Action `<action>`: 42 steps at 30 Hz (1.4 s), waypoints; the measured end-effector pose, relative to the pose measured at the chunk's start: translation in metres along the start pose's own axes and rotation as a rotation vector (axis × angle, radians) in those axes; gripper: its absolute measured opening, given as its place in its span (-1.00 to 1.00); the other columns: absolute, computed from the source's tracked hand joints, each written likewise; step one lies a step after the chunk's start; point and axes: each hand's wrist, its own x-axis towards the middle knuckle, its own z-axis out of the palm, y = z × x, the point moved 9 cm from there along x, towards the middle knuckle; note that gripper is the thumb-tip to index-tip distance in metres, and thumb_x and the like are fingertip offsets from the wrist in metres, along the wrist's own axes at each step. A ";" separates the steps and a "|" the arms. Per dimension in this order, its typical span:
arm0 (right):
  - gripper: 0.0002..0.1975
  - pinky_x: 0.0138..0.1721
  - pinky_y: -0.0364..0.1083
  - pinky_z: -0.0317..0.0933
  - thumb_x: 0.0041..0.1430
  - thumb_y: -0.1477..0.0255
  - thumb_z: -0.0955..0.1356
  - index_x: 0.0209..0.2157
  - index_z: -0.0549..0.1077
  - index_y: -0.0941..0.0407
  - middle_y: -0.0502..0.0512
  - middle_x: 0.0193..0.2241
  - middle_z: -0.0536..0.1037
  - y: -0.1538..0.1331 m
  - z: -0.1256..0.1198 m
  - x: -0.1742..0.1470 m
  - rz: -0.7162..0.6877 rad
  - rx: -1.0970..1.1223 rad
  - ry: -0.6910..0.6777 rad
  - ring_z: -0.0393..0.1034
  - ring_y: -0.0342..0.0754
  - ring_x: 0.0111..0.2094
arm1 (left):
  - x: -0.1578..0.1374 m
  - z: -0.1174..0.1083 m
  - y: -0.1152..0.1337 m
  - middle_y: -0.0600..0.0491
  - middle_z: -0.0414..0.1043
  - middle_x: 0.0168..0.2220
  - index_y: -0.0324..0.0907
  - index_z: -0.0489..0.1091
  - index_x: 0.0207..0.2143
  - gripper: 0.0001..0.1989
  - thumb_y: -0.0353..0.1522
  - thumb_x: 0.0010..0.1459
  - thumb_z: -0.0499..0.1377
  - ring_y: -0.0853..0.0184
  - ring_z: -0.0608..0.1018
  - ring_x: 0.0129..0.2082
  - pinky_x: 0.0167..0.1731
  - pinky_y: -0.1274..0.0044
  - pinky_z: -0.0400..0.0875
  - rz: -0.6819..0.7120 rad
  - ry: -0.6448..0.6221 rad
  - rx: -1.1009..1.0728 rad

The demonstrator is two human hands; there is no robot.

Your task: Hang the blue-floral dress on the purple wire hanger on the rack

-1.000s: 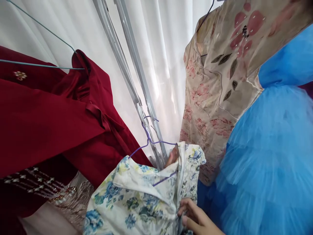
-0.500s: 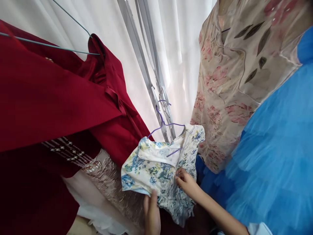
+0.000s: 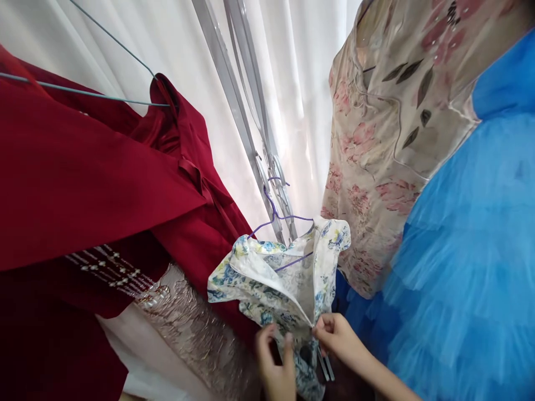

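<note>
A small white dress with blue and yellow flowers [image 3: 259, 303] hangs from a purple wire hanger [image 3: 273, 214]. Its opening is spread wide at the top and narrows to a point at my right hand [image 3: 336, 337]. The thumb and fingers of that hand pinch the fabric at this point; whether a zipper pull is between them is too small to tell. Lower down, my left hand [image 3: 276, 365] is blurred, with thumb and fingers apart beside the dress's lower part.
Dark red garments [image 3: 96, 184] on a teal wire hanger [image 3: 104, 96] fill the left. On the right hang a beige floral dress [image 3: 363, 145] and a blue ruffled tulle dress [image 3: 472, 234]. Behind are grey metal poles [image 3: 238, 89] and a white curtain [image 3: 296, 83].
My right hand has moved down along the dress, and its opening now gapes wider. My left hand has let go of the lower left edge and moved right, fingers spreading.
</note>
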 end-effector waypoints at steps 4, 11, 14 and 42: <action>-0.76 -0.81 -0.24 -0.14 0.01 0.34 0.37 -0.63 0.33 0.11 -0.01 -0.77 0.49 0.002 0.013 -0.012 0.062 0.095 -0.078 0.02 -0.26 -0.87 | -0.031 0.069 -0.020 -0.19 0.54 -0.14 -0.05 0.46 -0.09 -0.67 -0.19 0.09 0.19 -0.06 0.57 -0.06 -0.01 0.18 0.40 -0.086 -0.356 -0.044; -0.69 -0.78 -0.25 -0.21 0.05 0.29 0.42 -0.64 0.42 0.17 -0.01 -0.75 0.50 -0.102 -0.009 -0.001 -0.088 0.285 -0.042 0.03 -0.31 -0.85 | -0.032 0.083 0.017 -0.05 0.52 -0.45 -0.02 0.52 -0.36 -0.79 -0.20 0.23 0.12 0.10 0.57 -0.41 -0.38 0.40 0.38 0.071 -0.602 0.068; -0.66 -0.75 -0.24 -0.13 0.04 0.29 0.47 -0.67 0.44 0.18 -0.03 -0.75 0.47 -0.179 -0.021 0.010 -0.299 0.342 -0.032 0.05 -0.31 -0.82 | -0.036 0.081 0.032 -0.01 0.48 -0.50 -0.11 0.46 -0.41 -0.70 -0.25 0.31 0.03 0.24 0.51 -0.50 -0.47 0.48 0.24 0.195 -0.640 0.290; -0.74 -0.70 -0.24 -0.11 0.13 0.28 0.38 -0.51 0.34 0.12 -0.19 -0.78 0.23 -0.225 -0.030 0.024 -0.515 0.200 0.001 0.01 -0.27 -0.76 | 0.142 0.041 0.236 0.10 0.49 -0.53 -0.21 0.43 -0.37 -0.75 -0.25 0.31 0.12 0.41 0.51 -0.61 -0.54 0.59 0.41 0.396 -0.242 -0.256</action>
